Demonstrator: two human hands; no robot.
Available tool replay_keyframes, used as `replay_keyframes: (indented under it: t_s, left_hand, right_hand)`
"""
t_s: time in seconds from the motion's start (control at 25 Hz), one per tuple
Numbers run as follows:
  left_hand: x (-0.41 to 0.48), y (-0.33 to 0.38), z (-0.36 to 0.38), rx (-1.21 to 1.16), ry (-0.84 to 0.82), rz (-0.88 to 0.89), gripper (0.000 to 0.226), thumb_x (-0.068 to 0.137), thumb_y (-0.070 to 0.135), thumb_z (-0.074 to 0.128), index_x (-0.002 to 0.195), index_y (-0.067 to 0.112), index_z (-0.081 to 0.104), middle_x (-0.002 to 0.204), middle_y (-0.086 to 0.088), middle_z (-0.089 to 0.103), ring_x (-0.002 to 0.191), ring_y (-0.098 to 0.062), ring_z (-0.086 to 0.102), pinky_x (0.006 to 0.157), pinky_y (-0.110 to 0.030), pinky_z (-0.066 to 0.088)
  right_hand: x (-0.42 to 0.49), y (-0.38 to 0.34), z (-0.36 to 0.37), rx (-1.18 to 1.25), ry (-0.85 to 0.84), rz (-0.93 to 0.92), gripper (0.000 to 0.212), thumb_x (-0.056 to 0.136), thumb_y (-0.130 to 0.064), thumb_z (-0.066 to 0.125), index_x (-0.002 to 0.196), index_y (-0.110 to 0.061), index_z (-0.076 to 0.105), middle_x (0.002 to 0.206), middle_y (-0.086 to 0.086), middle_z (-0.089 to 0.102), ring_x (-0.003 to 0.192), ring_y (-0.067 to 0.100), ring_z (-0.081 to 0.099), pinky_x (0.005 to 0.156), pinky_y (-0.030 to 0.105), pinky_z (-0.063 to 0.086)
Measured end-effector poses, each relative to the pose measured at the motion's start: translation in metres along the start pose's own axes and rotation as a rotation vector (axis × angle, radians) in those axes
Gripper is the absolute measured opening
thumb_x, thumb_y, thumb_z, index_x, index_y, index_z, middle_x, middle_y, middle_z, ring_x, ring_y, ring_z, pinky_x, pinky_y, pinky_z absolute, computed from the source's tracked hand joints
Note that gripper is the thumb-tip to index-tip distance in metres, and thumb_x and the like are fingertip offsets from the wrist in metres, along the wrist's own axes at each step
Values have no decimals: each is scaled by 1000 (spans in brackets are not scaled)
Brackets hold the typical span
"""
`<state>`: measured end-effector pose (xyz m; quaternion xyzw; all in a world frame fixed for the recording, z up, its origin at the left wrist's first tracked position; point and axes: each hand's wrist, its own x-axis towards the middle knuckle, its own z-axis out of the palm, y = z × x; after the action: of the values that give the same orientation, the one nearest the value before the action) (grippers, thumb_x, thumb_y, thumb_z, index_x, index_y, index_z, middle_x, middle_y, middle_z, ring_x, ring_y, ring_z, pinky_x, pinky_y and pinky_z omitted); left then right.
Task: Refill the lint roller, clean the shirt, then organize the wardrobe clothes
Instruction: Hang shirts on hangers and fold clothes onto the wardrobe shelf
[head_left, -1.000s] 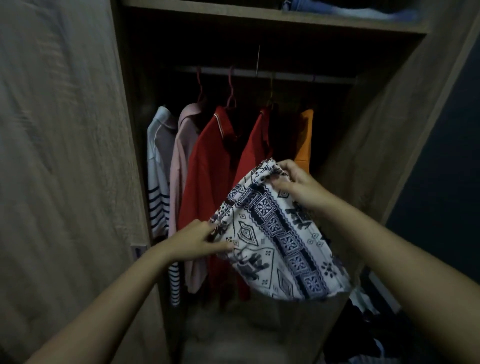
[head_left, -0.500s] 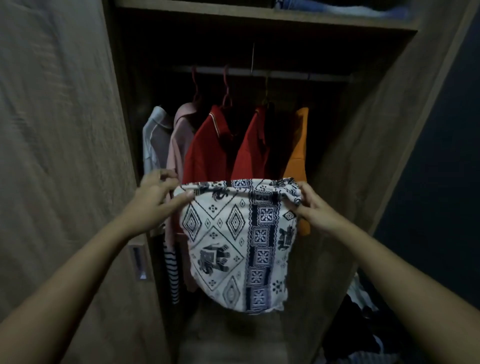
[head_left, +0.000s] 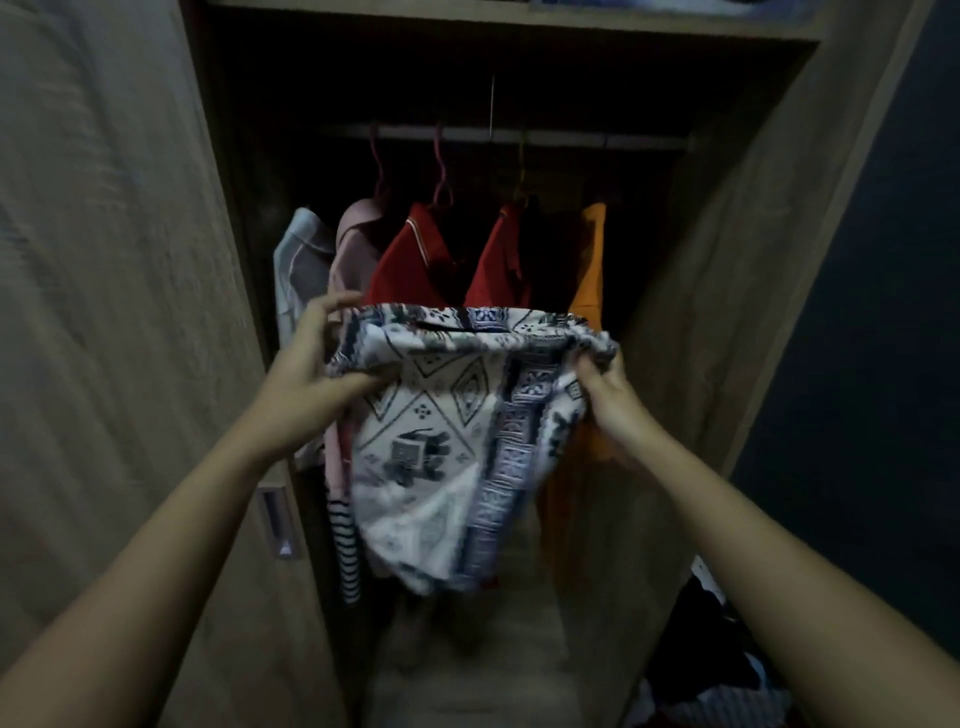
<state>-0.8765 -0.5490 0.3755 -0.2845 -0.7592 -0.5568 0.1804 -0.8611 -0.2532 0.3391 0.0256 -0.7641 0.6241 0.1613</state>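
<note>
I hold the patterned garment (head_left: 441, 431) up in front of the open wardrobe (head_left: 727, 260), at the centre of my view. It is white cloth printed with dark blue diamonds, bands and an elephant figure, and it hangs down from its top edge, which runs between my two hands.

My left hand (head_left: 311, 364) is at nine o'clock of the garment. Its fingers (head_left: 332, 306) curl over the top left corner while the thumb presses in from below, so the cloth is pinched between them. My right hand (head_left: 605, 387) is at three o'clock; its fingers are closed into a fist around the bunched top right corner.

Behind the garment, toward twelve o'clock, a hanging rail (head_left: 519, 136) crosses the dark inside of the wardrobe. From it hang, going from ten o'clock to two o'clock, a pale shirt (head_left: 298, 260), a pink shirt (head_left: 356, 249), a red shirt with a thin light stripe at the collar (head_left: 410, 265), a second red shirt (head_left: 498, 265) and an orange shirt (head_left: 592, 260). A navy and white striped piece (head_left: 345, 540) shows below the left corner of the garment, at about seven o'clock.

The wardrobe door (head_left: 104, 312) stands open at nine o'clock, with a recessed handle (head_left: 278, 519) near its edge. At five o'clock a heap of dark and striped clothes (head_left: 701, 660) lies low beside the wardrobe.
</note>
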Motion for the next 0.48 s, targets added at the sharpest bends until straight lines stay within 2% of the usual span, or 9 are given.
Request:
replay_keyframes:
  t_s: [0.08,0.16,0.24,0.32,0.4,0.48]
  left_hand:
    - [1,-9,3,-61,25,-58,57,77,-5,69,122,22,47,102,9,63,88,3,63,74,-14,52]
    - [3,-13,1,-164,23,-121,42,78,-4,67,114,17,58,95,4,71,87,-3,66,74,-14,52]
    - [3,-15,-1,-243,-45,-202,25,76,10,69,99,21,69,91,3,75,87,-8,69,75,-18,55]
    - [-1,-15,2,-277,-62,-268,16,74,23,68,89,19,72,86,3,76,83,-10,71,74,-21,57]
    - [0,-13,2,-332,14,-255,12,87,18,56,94,19,66,84,4,75,79,-7,70,71,-21,57]
    - [4,-15,-2,-367,24,-232,17,95,26,46,105,27,60,95,4,72,84,-5,68,69,-21,56]
  right_hand:
    - [3,0,-4,-2,-13,-60,31,98,-32,36,127,-31,25,133,2,43,129,21,40,110,40,31]
    - [3,3,-3,-13,-35,-63,25,98,-24,39,118,-35,28,130,5,45,125,22,44,110,45,34]
    - [3,5,0,53,-16,-22,27,97,-27,42,119,-37,31,131,7,47,123,24,47,108,49,36]
    - [3,5,0,104,-21,3,32,94,-34,45,125,-37,38,133,6,50,123,24,49,108,51,36]
    - [-1,-1,2,153,-40,-19,25,94,-33,45,116,-43,50,133,3,53,123,21,50,107,46,37]
    - [-6,-7,6,190,-61,-25,20,95,-32,44,109,-44,53,133,2,54,122,18,51,105,40,39]
